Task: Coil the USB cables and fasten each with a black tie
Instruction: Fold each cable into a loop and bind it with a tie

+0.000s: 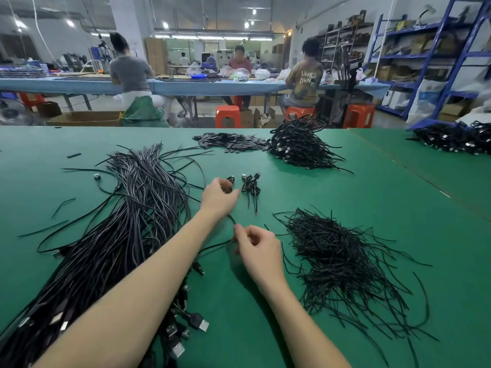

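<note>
Right hand (pixel 259 248), nearest the viewer: thumb and forefinger pinched together on a thin black cable (pixel 231 218), remaining fingers loosely curled, palm turned left, forearm entering from the lower right. Left hand (pixel 219 195), just beyond it: fingers curled round the far part of the same cable, whose plug end shows above the knuckles; forearm runs diagonally in from the lower left, crossing the bundle (pixel 127 221) of uncoiled USB cables. The cable arcs between the two hands above the green table (pixel 372 197). Ties (pixel 342 261) lie in a loose heap right of the right hand. A coiled cable (pixel 251 187) lies just right of the left hand. Farther back, a heap of finished coils (pixel 300 144), with flat black strips (pixel 231 142) to its left.
</note>
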